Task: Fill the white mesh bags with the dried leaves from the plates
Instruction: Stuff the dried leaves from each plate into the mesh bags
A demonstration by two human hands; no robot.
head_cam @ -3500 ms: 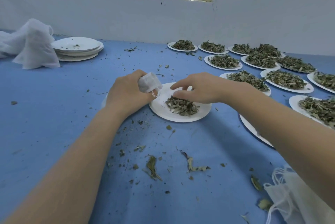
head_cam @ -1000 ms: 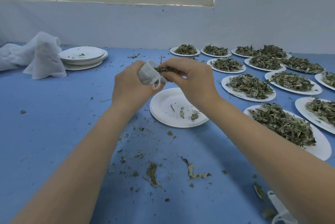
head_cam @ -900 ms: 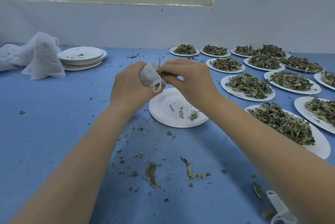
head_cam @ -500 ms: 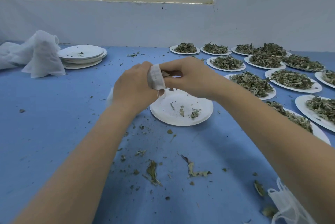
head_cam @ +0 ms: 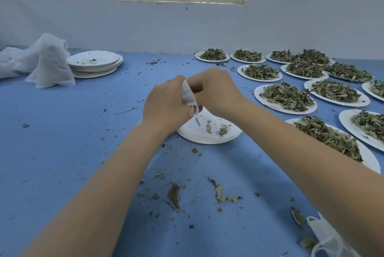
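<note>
My left hand [head_cam: 166,102] grips a small white mesh bag [head_cam: 187,96] just above the left rim of a white paper plate [head_cam: 199,134]. Its drawstring loop hangs below the bag. My right hand [head_cam: 216,90] meets the bag from the right, fingers curled at its mouth; the fingertips are hidden between the hands. Only a few scraps of dried leaf [head_cam: 223,130] lie on that plate. Several plates heaped with dried leaves [head_cam: 286,96] fill the right side of the blue table.
A stack of used paper plates [head_cam: 94,63] sits at the back left beside a heap of white mesh bags [head_cam: 41,63]. More white bags [head_cam: 330,240] lie at the near right edge. Leaf crumbs [head_cam: 222,194] are scattered over the blue table in front of me.
The right hand took the last pile of leaves from the plate and pushed it into the bag. Both hands have since lowered and closed together over the bag's mouth.
</note>
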